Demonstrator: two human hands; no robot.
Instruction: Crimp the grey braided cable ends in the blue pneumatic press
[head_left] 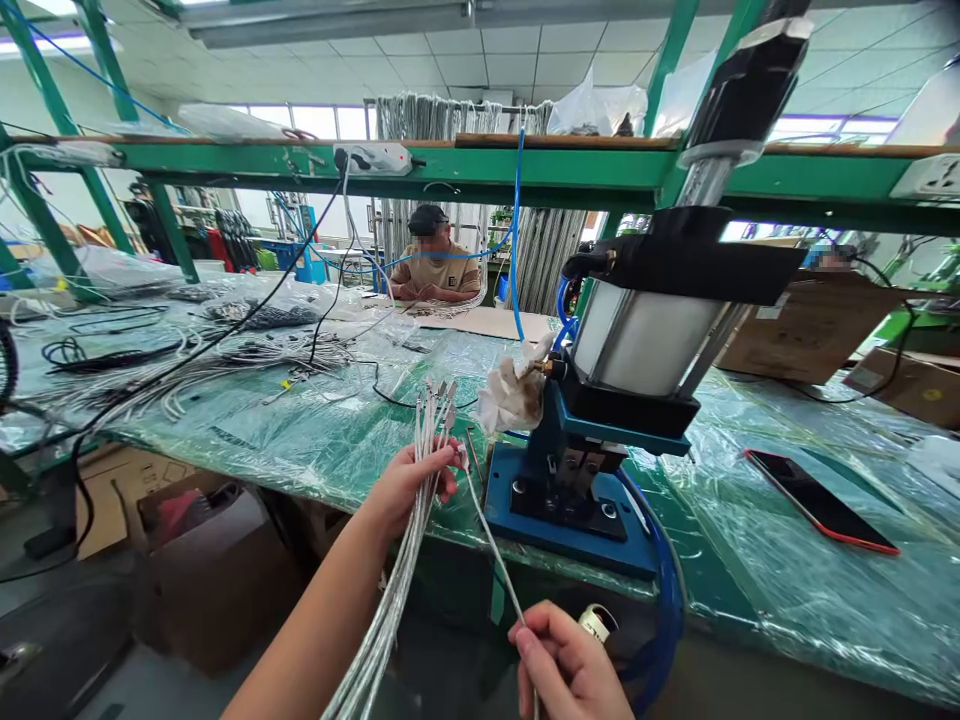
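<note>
A bundle of thin whitish cables (403, 570) is wrapped in the fingers of my left hand (409, 485), its metal-tipped ends pointing up above the hand. One separate cable (493, 540) slants down from my left fingertips to my right hand (570, 665), which pinches it at the lower middle. To the right of the bundle stands a press (641, 330) on a blue base (517, 515), touched by neither hand. A crumpled whitish cloth or paper (511, 398) hangs at the press's left side.
A phone with a red edge (821, 500) lies right on the plastic-covered table (300, 445). Loose cables (247, 365) spread at the left. A person (436, 262) sits across the table. Cardboard boxes (806, 310) stand at the back right; blue hoses (664, 590) run beside the press.
</note>
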